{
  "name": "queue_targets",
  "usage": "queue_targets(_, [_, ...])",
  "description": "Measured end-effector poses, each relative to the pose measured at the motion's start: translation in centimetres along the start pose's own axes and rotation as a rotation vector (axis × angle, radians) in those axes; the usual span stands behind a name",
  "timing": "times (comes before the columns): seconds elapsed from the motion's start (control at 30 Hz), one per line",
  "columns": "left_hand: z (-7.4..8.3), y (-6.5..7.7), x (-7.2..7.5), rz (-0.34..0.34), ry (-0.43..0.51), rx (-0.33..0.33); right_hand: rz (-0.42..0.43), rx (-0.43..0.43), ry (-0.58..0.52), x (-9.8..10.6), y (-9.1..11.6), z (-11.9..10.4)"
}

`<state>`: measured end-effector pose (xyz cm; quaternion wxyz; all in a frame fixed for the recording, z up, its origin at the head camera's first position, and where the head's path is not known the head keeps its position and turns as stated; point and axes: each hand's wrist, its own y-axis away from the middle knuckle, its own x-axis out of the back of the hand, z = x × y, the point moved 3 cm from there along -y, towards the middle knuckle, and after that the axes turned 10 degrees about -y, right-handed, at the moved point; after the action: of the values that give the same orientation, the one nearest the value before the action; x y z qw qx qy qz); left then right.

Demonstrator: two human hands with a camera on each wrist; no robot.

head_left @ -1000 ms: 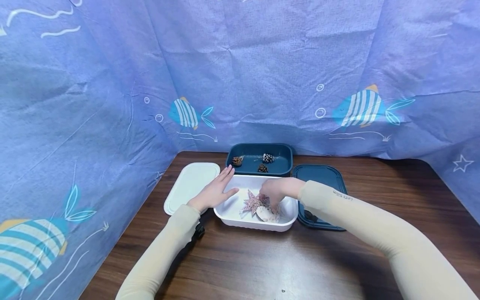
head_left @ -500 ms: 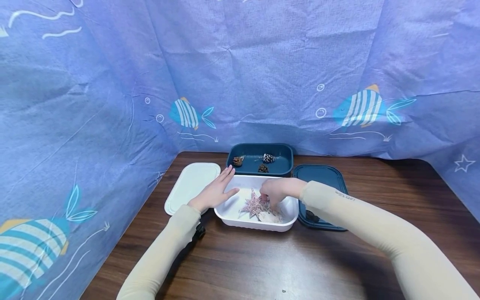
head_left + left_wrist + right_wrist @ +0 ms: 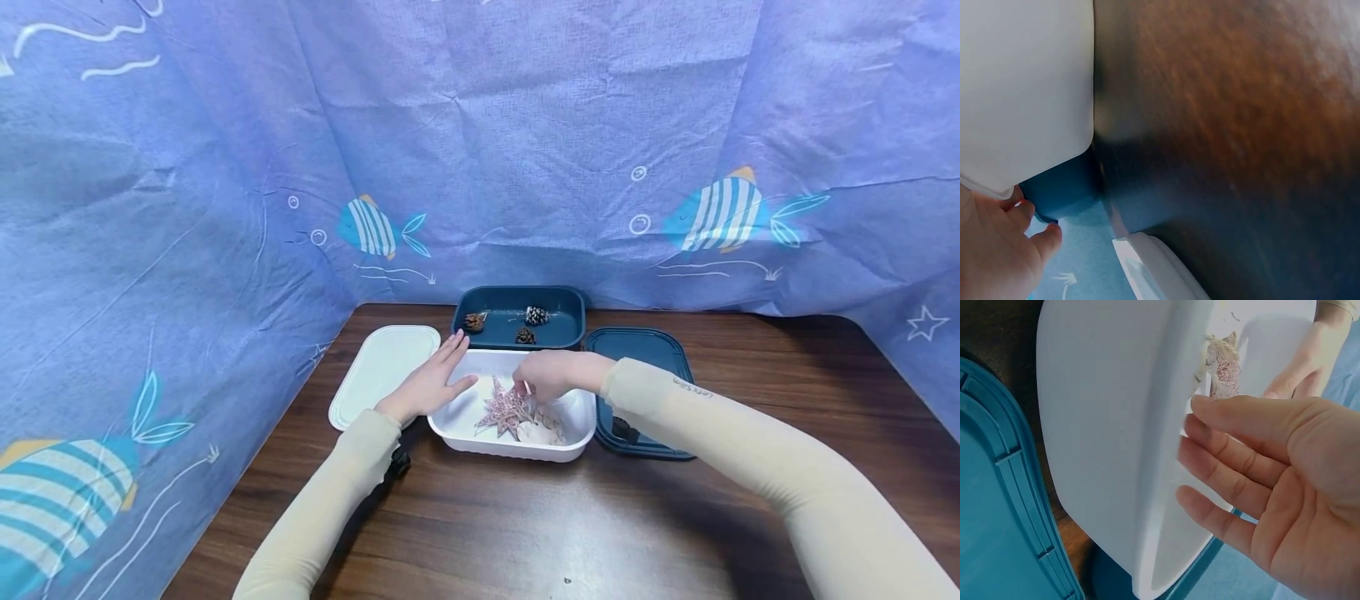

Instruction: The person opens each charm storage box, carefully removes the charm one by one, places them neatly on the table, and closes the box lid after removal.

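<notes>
A white plastic tub point(image 3: 510, 448) holds a pink glittery star ornament point(image 3: 501, 410) and a pale, rounded, patterned piece point(image 3: 537, 433). My right hand point(image 3: 553, 375) reaches down into it from the right, fingers curled close beside the star. In the right wrist view, the thumb and index tip come near each other, with the glittery pink piece point(image 3: 1225, 375) behind them; I cannot tell whether they pinch a part of it. My left hand point(image 3: 429, 385) lies at the tub's left rim, fingers straight and thumb spread, as the left wrist view partly shows.
Behind the tub stands a dark blue tub point(image 3: 562, 340) with several pine cones point(image 3: 526, 336). A white lid point(image 3: 390, 362) lies to the left, a dark blue lid point(image 3: 652, 354) to the right under my sleeve. A fish-print curtain point(image 3: 540, 167) closes off the back.
My right hand has risen a little and shifted slightly left over the tub. The star and the pale piece have shifted slightly. My left hand stays in place.
</notes>
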<state>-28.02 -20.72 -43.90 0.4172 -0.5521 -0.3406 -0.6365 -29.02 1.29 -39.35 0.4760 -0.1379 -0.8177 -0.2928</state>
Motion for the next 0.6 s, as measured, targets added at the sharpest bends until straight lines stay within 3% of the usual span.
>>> queue_targets(0.37, [0.0,-0.2,0.1,0.010,0.001,-0.015,-0.013,0.090,-0.108,1.4,0.4,0.2])
queue_targets(0.6, [0.1,0.1,0.1,-0.005,0.025,0.012,0.067,0.108,-0.100,1.4,0.6,-0.3])
